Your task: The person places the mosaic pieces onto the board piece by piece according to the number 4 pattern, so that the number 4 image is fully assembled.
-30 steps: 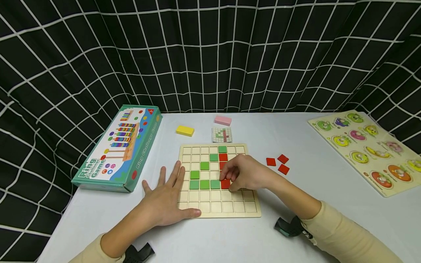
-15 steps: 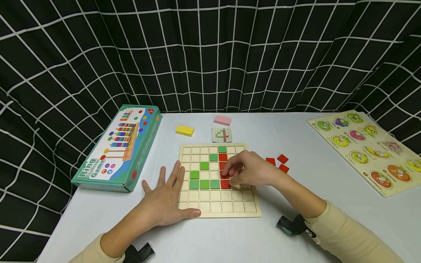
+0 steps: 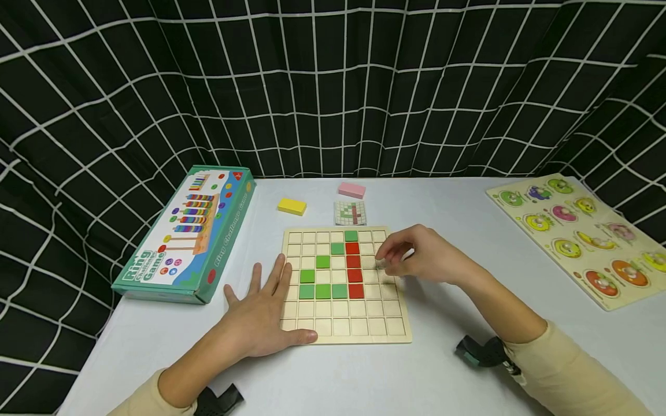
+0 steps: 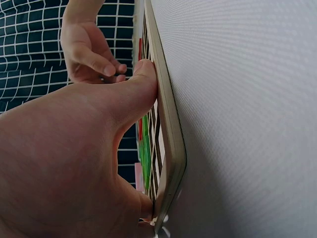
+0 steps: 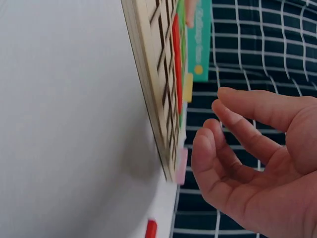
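Note:
A wooden grid board lies on the table, holding several green tiles and a straight column of red tiles. My left hand rests with spread, straight fingers on the board's left edge, its thumb on the front corner area. Over the board's right side hovers my right hand, fingers loosely bent and nothing between them; the right wrist view shows a gap between thumb and fingertips. A loose red tile shows on the table in that view, while in the head view my right hand and forearm hide the loose tiles.
Behind the board lies a small pattern card, with a pink block and a yellow block nearby. A green-edged game box stands left. A fruit puzzle board lies at right. Gridded black cloth hangs behind.
My right hand let go of a red tile, now in the column's third square, and moved right and away from it, covering the loose tiles. The left hand stayed still.

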A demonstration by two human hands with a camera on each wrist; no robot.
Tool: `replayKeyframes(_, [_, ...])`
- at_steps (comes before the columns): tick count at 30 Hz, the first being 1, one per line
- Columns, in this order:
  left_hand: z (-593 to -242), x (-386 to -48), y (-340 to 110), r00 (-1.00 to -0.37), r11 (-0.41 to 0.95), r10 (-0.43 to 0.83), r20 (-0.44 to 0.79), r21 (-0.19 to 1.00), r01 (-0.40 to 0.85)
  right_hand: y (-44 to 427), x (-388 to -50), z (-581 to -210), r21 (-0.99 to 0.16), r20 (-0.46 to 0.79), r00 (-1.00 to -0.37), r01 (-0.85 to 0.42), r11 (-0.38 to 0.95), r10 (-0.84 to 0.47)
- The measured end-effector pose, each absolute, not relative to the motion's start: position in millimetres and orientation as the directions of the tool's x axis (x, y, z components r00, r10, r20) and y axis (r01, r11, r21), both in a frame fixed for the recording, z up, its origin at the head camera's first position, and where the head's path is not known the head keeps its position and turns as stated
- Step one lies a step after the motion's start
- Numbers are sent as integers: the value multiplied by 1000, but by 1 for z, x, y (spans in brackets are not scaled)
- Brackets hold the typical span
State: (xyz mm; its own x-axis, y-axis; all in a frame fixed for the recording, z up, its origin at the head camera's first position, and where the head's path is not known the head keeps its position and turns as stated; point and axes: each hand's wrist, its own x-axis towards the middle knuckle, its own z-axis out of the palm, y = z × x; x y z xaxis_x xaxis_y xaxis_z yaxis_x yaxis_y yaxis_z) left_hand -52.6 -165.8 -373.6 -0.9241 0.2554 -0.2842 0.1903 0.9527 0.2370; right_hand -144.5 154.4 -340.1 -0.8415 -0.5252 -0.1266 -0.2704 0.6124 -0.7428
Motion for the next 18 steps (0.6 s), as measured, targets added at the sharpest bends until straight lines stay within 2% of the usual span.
replayKeyframes(6, [-374,-54,-165,-923,954,257,-288,227,195,177,-149,-331,-706,-150,-880,-223,672,-450])
replayKeyframes(18, [-370,-52,-165,-920,951,256,-297,248,184,206,-157,-332,-687,-183,-910,-152,711,-372])
